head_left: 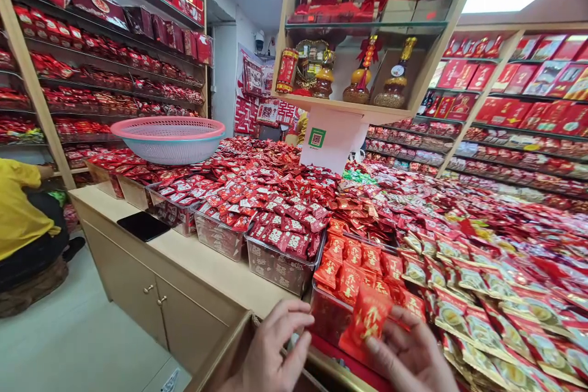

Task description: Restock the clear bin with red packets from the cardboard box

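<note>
In my right hand [408, 349] is a red candy packet [367, 321] with gold characters, pinched between thumb and fingers. It is held over the near edge of a clear bin of matching red packets [353, 254]. My left hand [278, 346] is to the left of that bin, its fingers curved and apart with nothing seen in them. Below the left hand is an open box or drawer [220, 349], whose inside is mostly hidden. Gold-edged packets [491, 318] lie heaped to the right of my right hand.
Clear bins of dark red packets [280, 263] line the wooden counter [184, 251], where a black phone-like slab [143, 226] lies. A pink-rimmed basket [168, 128] stands on the packets at left. A display cabinet [358, 101] overhangs the middle. A person in yellow [22, 208] sits at far left.
</note>
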### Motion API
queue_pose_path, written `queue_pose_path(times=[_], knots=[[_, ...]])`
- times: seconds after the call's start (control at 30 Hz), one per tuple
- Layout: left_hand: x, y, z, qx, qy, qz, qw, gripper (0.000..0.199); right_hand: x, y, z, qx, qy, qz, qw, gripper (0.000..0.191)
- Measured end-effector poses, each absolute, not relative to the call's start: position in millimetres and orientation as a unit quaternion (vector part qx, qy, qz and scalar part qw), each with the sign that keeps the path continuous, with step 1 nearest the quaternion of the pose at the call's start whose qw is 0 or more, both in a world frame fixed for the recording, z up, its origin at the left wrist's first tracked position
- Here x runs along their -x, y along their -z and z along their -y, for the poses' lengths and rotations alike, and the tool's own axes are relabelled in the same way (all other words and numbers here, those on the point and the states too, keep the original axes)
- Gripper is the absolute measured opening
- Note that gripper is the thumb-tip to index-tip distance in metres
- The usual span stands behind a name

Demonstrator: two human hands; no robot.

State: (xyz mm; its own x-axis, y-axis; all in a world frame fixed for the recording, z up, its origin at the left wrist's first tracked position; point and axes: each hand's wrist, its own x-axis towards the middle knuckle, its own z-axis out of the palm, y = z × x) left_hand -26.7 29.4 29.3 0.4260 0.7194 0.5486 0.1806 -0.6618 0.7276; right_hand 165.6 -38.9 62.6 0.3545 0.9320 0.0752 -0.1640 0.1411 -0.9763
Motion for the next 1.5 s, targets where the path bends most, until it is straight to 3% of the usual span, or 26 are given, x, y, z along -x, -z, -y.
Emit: queue_pose_path(times=[0.1, 0.23, 0.33, 0.57, 0.93, 1.17, 1.37, 1.5], knots=[[34.1, -21.6, -60.3, -0.771, -0.435, -0.382, 0.265, 0.021, -208.2, -109.2, 0.1, 0.606, -0.278, 0.44, 0.602, 0.052], [41.4, 3.1, -92.8, -0.737, -0.41, -0.472, 0.257, 0.02, -250.3, -140.8, -75.1, 0.691, -0.229, 0.475, 0.494, 0.049], [41.6, 12.5, -97.5, -0.74, -0.366, -0.504, 0.253, 0.019, -264.9, -136.4, -121.5, 0.735, -0.21, 0.469, 0.443, 0.045], [37.0, 7.9, -91.3, -0.763, -0.287, -0.527, 0.241, 0.019, -266.2, -117.8, -157.8, 0.795, -0.177, 0.498, 0.297, 0.007], [38.5, 11.8, -91.0, -0.776, -0.253, -0.525, 0.242, 0.018, -256.6, -122.4, -154.1, 0.808, -0.077, 0.572, 0.118, 0.016], [38.6, 12.9, -89.9, -0.783, -0.242, -0.523, 0.235, 0.017, -262.7, -119.6, -157.5, 0.808, -0.058, 0.58, 0.084, 0.023], [39.1, 13.6, -91.9, -0.782, -0.23, -0.527, 0.241, 0.018, -263.9, -125.2, -157.0, 0.792, -0.018, 0.598, 0.12, 0.011], [39.8, 12.9, -92.8, -0.781, -0.222, -0.529, 0.245, 0.019, -246.8, -145.5, -138.3, 0.775, -0.003, 0.613, 0.151, 0.016]])
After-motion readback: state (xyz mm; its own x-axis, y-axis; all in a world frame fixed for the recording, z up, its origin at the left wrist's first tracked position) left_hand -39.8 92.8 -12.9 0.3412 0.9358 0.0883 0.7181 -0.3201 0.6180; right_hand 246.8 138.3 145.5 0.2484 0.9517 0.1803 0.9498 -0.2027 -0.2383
